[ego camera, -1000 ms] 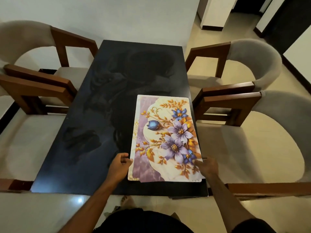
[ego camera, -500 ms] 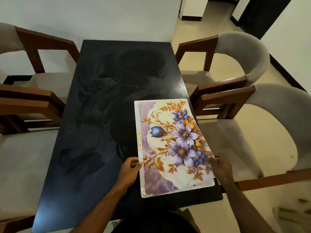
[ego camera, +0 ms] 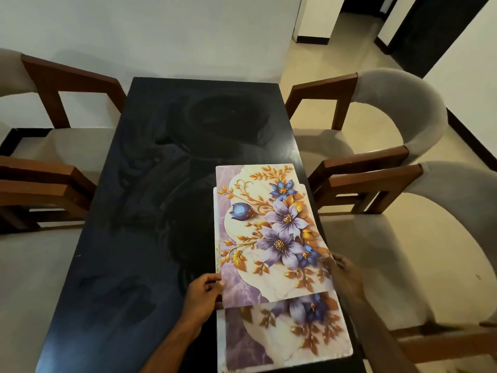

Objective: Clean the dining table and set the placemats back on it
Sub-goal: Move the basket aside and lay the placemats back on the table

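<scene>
The left hand (ego camera: 203,294) had its fingers curled around the near left edge of the upper placemat (ego camera: 271,230), thumb on top and the other fingers tucked beneath, pinching the sheet. Across from it the right hand (ego camera: 345,278) gripped the mat's right edge; its fingers bent over the rim, though how far they wrapped under I could not tell. Between the two hands the upper placemat, printed with purple and blue flowers and gold leaves on a pale marbled ground, was held over the right side of the table, its far end lying toward the middle and its right side bowed slightly upward.

Under it lay a second placemat (ego camera: 293,335) of the same floral print, flat on the table and shifted toward the person, so that its near part showed below the upper mat's near edge. A thin strip of it also peeked out along the upper mat's left side.

The dining table (ego camera: 129,238) was long, dark and glossy, with smeared streaks showing in its sheen. Two chairs (ego camera: 403,125) with wooden frames and grey curved backs stood along its right side, and two more chairs (ego camera: 61,84) of the same kind along its left. A white wall (ego camera: 161,30) rose behind the far end.
</scene>
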